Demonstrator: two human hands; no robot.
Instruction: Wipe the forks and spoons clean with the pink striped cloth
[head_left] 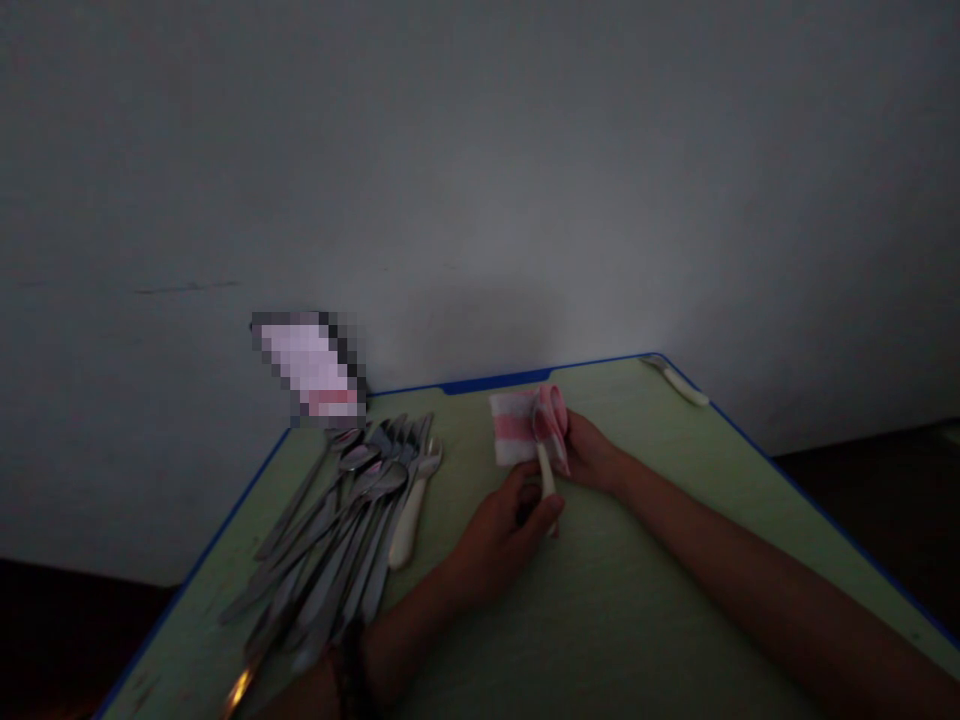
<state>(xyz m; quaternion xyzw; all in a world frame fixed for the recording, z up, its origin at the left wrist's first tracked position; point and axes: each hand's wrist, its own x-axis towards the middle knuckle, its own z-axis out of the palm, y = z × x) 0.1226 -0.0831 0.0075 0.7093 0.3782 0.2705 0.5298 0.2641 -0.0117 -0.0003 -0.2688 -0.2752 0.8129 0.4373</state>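
Note:
My left hand point(501, 535) is closed around the white handle of a utensil point(547, 478) near the middle of the green table point(660, 600). My right hand point(589, 450) grips a pink-and-white striped cloth point(517, 428), which is wrapped over the utensil's upper end. The cloth hides the utensil's head. Both hands meet just behind the table's centre.
A pile of several metal spoons and forks point(341, 520), one with a white handle point(409, 525), lies on the table's left side. Another white-handled utensil point(679, 383) rests at the far right corner. A blurred-out object point(311, 368) stands at the far left corner against the grey wall.

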